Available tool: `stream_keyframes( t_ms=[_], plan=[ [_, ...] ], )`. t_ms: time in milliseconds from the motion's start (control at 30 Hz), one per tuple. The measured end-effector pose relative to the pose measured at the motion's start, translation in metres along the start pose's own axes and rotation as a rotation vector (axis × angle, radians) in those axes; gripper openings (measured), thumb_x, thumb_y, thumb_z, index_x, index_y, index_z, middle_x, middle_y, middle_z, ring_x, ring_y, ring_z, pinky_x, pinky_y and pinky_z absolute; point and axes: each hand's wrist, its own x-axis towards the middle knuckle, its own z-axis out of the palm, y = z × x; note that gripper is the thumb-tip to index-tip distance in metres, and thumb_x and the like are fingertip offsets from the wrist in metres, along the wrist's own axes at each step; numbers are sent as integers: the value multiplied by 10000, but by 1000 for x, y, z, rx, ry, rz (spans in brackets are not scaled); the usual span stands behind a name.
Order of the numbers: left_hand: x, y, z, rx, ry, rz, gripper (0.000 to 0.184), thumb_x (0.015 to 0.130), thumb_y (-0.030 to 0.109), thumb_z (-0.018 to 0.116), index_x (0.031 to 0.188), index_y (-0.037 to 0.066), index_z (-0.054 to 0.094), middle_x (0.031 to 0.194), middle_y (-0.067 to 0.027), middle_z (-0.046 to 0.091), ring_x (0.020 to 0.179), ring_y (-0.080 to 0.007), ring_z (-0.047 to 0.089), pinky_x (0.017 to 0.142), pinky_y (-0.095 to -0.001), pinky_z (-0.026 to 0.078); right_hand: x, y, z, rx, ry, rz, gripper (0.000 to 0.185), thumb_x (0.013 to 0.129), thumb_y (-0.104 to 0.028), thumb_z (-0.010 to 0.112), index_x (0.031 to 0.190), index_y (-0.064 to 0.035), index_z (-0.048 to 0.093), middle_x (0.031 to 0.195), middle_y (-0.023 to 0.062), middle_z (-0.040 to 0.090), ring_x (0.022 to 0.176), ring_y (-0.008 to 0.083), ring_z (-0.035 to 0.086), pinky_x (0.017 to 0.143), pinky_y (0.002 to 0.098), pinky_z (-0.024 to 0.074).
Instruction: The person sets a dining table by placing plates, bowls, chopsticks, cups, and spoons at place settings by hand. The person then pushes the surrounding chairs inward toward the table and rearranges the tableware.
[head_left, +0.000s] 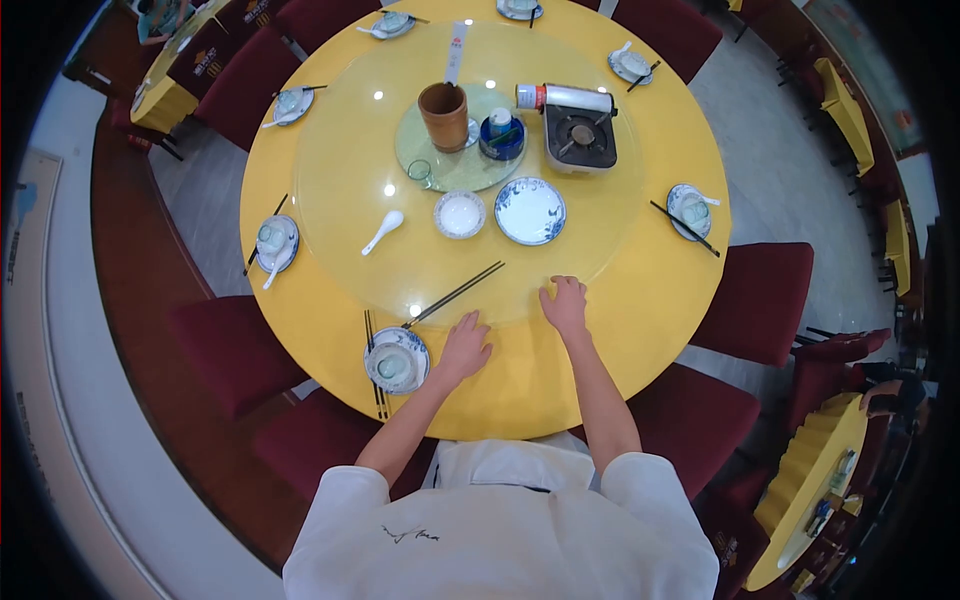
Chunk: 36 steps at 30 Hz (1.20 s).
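Note:
My left hand (pixel 466 345) rests on the yellow tablecloth with its fingers apart and holds nothing. Just left of it stands a place setting: a small bowl (pixel 392 367) with a glass cup on a blue-and-white plate. Black chopsticks (pixel 371 335) lie along that plate's left side. A second pair of chopsticks (pixel 455 294) slants across the rim of the glass turntable (pixel 340 200). My right hand (pixel 567 303) touches the turntable's near edge, thumb and fingers apart, empty. Beyond the hands, the turntable carries a white spoon (pixel 383 232), a small bowl (pixel 460 214) and a blue-patterned plate (pixel 530 211).
Farther back are a brown wooden holder (pixel 444 117), a blue dish (pixel 502 136) with a small jar, a glass cup (pixel 419 174) and a portable gas stove (pixel 581 133) with a canister. Other place settings ring the table. Maroon chairs (pixel 755 303) surround it.

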Motion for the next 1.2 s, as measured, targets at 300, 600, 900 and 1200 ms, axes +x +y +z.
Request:
stream_keyframes(
  t_ms=[300, 600, 900, 1200],
  plan=[
    [2, 21, -3, -1, 56, -52, 407, 885, 274, 665, 1232, 64, 638, 1519, -280, 373, 1419, -418, 351, 1115, -468, 400, 130, -3, 7, 506, 231, 432, 434, 783, -392, 790, 1011, -27, 729, 938, 170, 744, 905, 327, 714, 842, 407, 549],
    [26, 24, 15, -418, 240, -185, 349, 914, 233, 677, 1206, 43, 658, 1319, -243, 600, 1257, -366, 561, 1050, -398, 461, 126, 29, 4, 1073, 86, 548, 161, 850, -69, 739, 919, 61, 673, 872, 156, 704, 705, 209, 708, 645, 303, 619],
    [122, 128, 51, -1130, 219, -350, 579, 997, 309, 607, 1460, 18, 417, 1232, -105, 595, 1065, -205, 615, 859, -352, 553, -47, 172, -19, 1190, 236, 479, 173, 914, -14, 677, 1014, 121, 634, 930, 163, 699, 764, 210, 710, 672, 321, 638],
    [131, 163, 124, -609, 175, -218, 433, 968, 339, 628, 1210, -20, 647, 1049, -137, 661, 861, -199, 634, 749, -324, 519, -129, 212, -11, 1294, 312, 586, 165, 913, -1, 676, 1018, 123, 648, 885, 153, 707, 749, 187, 707, 640, 301, 634]
  ],
)
